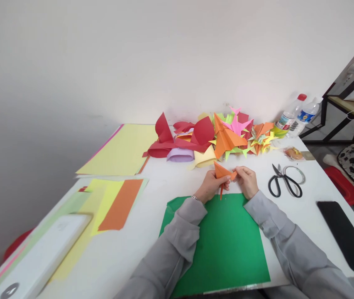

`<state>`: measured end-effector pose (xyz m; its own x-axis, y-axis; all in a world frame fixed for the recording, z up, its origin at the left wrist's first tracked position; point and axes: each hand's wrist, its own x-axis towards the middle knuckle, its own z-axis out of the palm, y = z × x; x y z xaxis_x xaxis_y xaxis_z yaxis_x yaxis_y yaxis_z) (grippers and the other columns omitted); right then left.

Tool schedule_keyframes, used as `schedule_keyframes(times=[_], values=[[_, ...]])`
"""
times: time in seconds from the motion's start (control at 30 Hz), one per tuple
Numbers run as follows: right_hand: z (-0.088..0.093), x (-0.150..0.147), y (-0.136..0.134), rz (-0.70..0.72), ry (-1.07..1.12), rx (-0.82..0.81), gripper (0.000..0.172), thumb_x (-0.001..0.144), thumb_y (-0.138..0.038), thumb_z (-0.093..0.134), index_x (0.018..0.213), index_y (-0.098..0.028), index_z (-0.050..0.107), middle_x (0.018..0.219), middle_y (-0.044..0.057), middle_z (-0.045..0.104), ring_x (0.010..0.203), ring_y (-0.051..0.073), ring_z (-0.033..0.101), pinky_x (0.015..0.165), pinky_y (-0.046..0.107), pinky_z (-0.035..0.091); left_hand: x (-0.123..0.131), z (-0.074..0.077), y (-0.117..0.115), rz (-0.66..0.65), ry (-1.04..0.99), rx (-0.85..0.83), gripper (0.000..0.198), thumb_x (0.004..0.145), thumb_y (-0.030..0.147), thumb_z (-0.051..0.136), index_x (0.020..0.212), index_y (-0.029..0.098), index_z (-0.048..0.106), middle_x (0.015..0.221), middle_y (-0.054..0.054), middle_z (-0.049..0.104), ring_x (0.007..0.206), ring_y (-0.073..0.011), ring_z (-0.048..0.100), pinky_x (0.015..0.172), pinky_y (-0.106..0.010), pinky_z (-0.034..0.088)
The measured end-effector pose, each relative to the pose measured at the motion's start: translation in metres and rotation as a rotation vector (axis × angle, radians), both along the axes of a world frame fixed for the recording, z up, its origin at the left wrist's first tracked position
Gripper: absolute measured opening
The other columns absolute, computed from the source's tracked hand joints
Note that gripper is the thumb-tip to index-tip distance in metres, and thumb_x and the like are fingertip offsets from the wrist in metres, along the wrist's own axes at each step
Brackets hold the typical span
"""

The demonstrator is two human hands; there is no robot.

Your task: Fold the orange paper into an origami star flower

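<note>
Head view: both hands (pixel 228 182) pinch orange paper (pixel 223 171) above green sheet (pixel 223 245).

Centre: the folded paper (pixel 223 171) is pinched between the left hand (pixel 210 186) and the right hand (pixel 247 181), over the far edge of the flat sheet (pixel 223 245) on the table (pixel 161 182).
Behind: the pile of folded figures (pixel 223 137) lies beyond the hands, by the wall.
Right: the scissors (pixel 284 185) lie right of the right hand, and the phone (pixel 346 234) lies nearer the front edge.
Far right corner: the bottles (pixel 289 114) sit at the pile's right end.
Left: the stack of sheets (pixel 122 149) lies far back, with the loose sheets (pixel 114 203) nearer.
</note>
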<state>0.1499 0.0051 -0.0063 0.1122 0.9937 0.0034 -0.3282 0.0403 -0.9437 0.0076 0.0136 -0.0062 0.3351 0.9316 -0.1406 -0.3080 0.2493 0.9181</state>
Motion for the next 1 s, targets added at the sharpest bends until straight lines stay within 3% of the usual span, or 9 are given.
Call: schedule_keyframes(times=[0.27,0.43,0.67,1.0], values=[[0.002,-0.001,-0.003,-0.004,-0.238,-0.028,0.031,0.066,-0.045,0.073,0.06,-0.016,0.062,0.045,-0.002,0.058,0.043,0.01,0.05,0.049,0.024,0.038,0.0,0.002,0.0,-0.036,-0.01,-0.001,0.032,0.062,0.038,0.076,0.06,0.009,0.062,0.051,-0.002,0.059,0.04,-0.0113,0.053,0.044,-0.026,0.047],[0.002,-0.003,-0.003,-0.035,-0.226,-0.047,0.033,0.065,-0.047,0.073,0.059,-0.016,0.061,0.044,-0.003,0.056,0.041,0.01,0.05,0.048,0.024,0.039,0.001,0.009,0.0,-0.035,-0.015,-0.023,0.046,0.072,0.052,0.063,0.057,0.009,0.061,0.051,-0.005,0.059,0.043,-0.0115,0.053,0.047,-0.028,0.049],[0.008,-0.005,-0.005,0.063,-0.167,-0.011,0.032,0.059,-0.043,0.079,0.064,-0.016,0.062,0.047,-0.002,0.06,0.04,0.01,0.05,0.044,0.024,0.04,0.001,0.01,-0.001,-0.009,-0.02,-0.021,0.045,0.068,0.051,0.068,0.056,0.009,0.06,0.049,-0.005,0.058,0.042,-0.0114,0.053,0.044,-0.026,0.048],[0.006,-0.006,-0.006,0.011,-0.163,-0.004,0.033,0.057,-0.043,0.08,0.064,-0.016,0.063,0.048,-0.001,0.061,0.039,0.01,0.049,0.041,0.022,0.038,-0.003,0.013,0.0,-0.067,-0.07,-0.059,0.039,0.062,0.045,0.074,0.056,0.009,0.06,0.05,-0.004,0.058,0.044,-0.011,0.052,0.044,-0.025,0.047]])
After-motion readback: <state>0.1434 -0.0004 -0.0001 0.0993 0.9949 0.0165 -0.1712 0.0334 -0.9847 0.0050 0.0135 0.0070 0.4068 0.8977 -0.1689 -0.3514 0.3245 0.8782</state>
